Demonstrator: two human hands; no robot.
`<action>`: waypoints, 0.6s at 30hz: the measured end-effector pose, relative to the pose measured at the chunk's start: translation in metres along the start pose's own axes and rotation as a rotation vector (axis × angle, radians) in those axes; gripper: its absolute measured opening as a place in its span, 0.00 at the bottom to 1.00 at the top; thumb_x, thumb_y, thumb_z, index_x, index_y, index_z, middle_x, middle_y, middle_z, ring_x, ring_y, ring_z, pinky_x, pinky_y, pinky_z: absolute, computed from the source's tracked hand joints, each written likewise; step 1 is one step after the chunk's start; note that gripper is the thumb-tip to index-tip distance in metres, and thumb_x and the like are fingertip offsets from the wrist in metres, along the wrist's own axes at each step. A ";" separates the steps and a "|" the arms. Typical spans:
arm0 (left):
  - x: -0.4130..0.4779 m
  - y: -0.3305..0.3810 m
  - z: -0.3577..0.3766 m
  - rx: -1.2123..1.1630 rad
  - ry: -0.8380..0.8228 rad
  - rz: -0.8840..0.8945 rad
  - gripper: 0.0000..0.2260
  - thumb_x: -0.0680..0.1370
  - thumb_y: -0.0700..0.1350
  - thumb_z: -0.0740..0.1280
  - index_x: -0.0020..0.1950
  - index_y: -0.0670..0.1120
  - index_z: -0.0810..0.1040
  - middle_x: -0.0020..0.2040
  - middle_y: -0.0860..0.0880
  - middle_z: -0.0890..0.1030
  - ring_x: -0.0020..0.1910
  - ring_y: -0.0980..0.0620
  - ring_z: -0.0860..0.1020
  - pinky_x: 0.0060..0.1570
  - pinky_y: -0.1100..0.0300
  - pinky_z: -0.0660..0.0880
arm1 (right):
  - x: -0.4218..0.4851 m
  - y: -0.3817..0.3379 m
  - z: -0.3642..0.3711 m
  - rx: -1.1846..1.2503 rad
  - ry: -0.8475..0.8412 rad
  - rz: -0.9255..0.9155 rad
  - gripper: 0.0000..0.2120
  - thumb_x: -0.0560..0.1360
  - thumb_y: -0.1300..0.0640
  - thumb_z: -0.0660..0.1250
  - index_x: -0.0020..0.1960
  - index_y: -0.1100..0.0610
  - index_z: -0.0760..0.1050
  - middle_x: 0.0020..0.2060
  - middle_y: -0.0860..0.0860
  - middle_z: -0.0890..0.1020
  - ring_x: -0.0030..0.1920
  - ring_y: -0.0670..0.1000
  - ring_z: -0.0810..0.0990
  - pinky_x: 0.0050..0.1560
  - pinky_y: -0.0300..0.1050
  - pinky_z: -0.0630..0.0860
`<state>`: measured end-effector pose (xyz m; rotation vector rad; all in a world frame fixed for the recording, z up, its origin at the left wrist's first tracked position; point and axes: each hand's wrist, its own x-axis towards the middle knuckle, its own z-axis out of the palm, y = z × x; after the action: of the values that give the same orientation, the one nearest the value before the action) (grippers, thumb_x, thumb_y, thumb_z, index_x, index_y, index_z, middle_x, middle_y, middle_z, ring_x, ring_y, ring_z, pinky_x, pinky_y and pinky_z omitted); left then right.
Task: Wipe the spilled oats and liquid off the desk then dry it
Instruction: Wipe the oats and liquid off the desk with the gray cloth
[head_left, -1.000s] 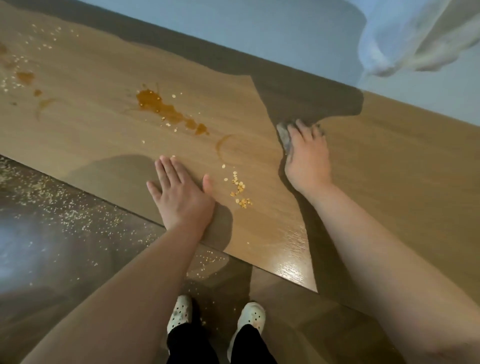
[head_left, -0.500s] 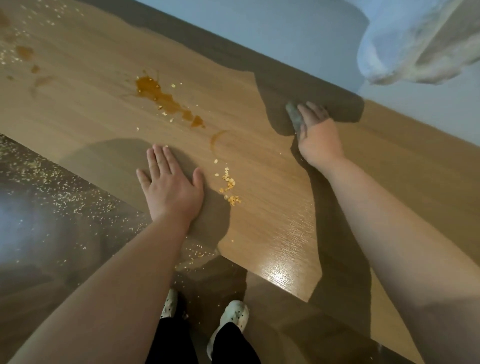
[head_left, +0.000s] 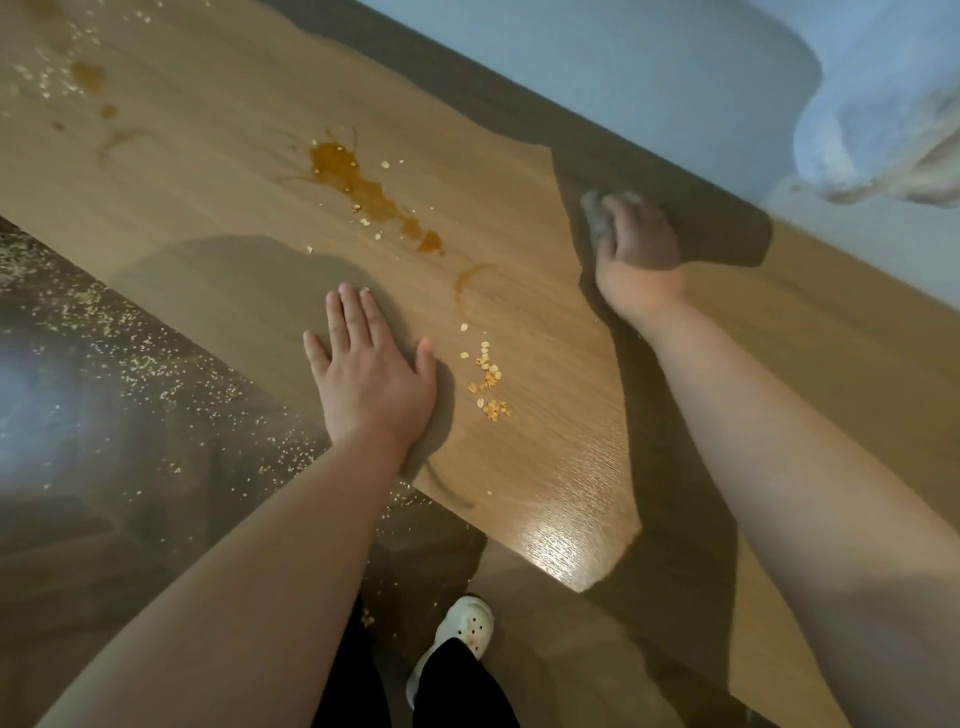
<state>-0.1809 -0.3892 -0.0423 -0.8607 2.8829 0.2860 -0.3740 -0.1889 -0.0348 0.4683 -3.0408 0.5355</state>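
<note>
Brown liquid (head_left: 358, 192) pools on the table (head_left: 208, 208), with oats (head_left: 488, 379) clustered nearer the front edge beside the left hand (head_left: 371, 379), its fingers (head_left: 345, 312) flat and straight on the wood. In shadow by the far edge, the right hand (head_left: 636, 254) grips what seems a grey cloth (head_left: 595, 218).

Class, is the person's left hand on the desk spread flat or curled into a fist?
Spread flat: the left hand lies palm down on the desk, fingers straight, thumb out, holding nothing.

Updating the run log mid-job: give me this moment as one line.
left hand: flat on tan wooden desk | right hand: gripping grey cloth near back edge | amber liquid spill, oat flakes: unwiped
</note>
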 end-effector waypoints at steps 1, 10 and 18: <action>0.000 0.000 0.000 -0.002 -0.001 0.001 0.35 0.81 0.60 0.46 0.79 0.40 0.41 0.80 0.43 0.42 0.79 0.47 0.40 0.76 0.45 0.41 | -0.016 -0.002 -0.001 0.026 -0.073 -0.103 0.21 0.82 0.57 0.56 0.74 0.56 0.65 0.75 0.55 0.64 0.75 0.58 0.60 0.75 0.51 0.55; 0.001 -0.002 0.003 -0.009 0.011 -0.006 0.35 0.80 0.61 0.46 0.80 0.41 0.41 0.80 0.44 0.43 0.79 0.48 0.40 0.76 0.45 0.41 | 0.040 0.023 -0.002 0.000 0.074 0.268 0.21 0.82 0.52 0.49 0.71 0.57 0.66 0.72 0.57 0.66 0.73 0.61 0.63 0.72 0.60 0.59; 0.000 -0.002 0.003 -0.037 0.031 0.001 0.35 0.80 0.60 0.48 0.80 0.41 0.42 0.81 0.44 0.44 0.79 0.48 0.40 0.76 0.45 0.40 | 0.035 0.007 0.006 0.127 -0.255 -0.288 0.22 0.79 0.61 0.56 0.72 0.55 0.70 0.74 0.54 0.66 0.76 0.57 0.60 0.75 0.61 0.54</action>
<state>-0.1799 -0.3903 -0.0461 -0.8777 2.9153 0.3299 -0.4094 -0.1946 -0.0403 1.0349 -3.0968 0.7019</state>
